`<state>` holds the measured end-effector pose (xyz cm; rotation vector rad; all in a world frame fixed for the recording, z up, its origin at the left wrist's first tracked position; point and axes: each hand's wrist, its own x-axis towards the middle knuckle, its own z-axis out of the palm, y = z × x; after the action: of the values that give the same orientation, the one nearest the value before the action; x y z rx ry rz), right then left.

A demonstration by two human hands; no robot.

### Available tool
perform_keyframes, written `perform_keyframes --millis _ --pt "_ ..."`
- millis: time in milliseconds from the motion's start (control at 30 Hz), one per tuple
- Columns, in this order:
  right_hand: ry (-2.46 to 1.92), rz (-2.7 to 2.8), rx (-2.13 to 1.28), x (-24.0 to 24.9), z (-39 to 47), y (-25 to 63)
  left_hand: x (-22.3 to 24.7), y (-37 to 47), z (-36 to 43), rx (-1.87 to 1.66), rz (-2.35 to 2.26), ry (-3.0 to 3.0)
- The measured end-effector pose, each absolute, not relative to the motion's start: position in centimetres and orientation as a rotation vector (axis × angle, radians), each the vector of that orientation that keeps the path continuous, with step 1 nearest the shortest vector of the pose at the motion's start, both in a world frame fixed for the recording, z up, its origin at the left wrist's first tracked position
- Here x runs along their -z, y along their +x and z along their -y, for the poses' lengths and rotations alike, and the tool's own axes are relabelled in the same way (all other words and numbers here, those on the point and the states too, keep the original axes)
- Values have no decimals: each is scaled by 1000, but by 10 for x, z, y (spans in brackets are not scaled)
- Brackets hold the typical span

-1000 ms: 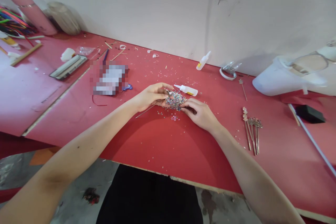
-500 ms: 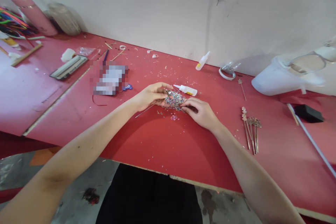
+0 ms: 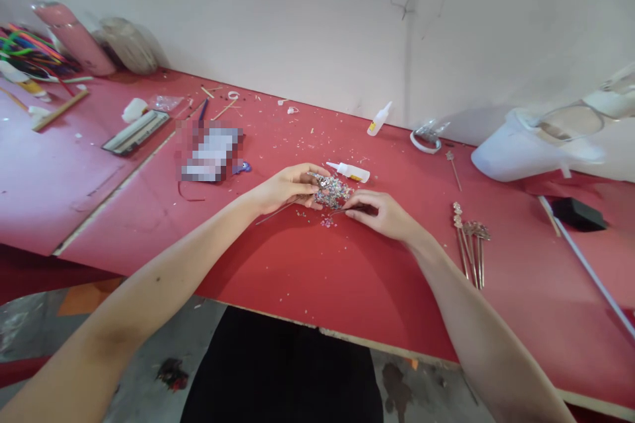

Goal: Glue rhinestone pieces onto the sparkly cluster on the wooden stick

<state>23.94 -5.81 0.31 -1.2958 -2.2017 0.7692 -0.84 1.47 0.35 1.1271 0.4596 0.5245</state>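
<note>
Beside loose beads [image 3: 334,193], hands [image 3: 288,189] [image 3: 380,211] pinching thin rod [image 3: 276,212] and slim tool [image 3: 340,212], bottle [image 3: 354,173] lying behind

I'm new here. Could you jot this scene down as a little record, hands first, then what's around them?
Left hand: holds a thin metal stick
Right hand: pinches a slim dark tool, perhaps tweezers
Between hands: multicoloured sequin-like bits, in a loose pile
Just beyond: nozzle-tipped bottle, lying on its side
Right side: ornamental hairpins, a white tub
Surface: red table, scattered with small bits
</note>
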Motion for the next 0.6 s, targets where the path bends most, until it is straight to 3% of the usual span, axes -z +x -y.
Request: perform_keyframes --millis 600 --pt "-1338 2161 -797 3 56 241 1 -3 -8 -517 -424 1087"
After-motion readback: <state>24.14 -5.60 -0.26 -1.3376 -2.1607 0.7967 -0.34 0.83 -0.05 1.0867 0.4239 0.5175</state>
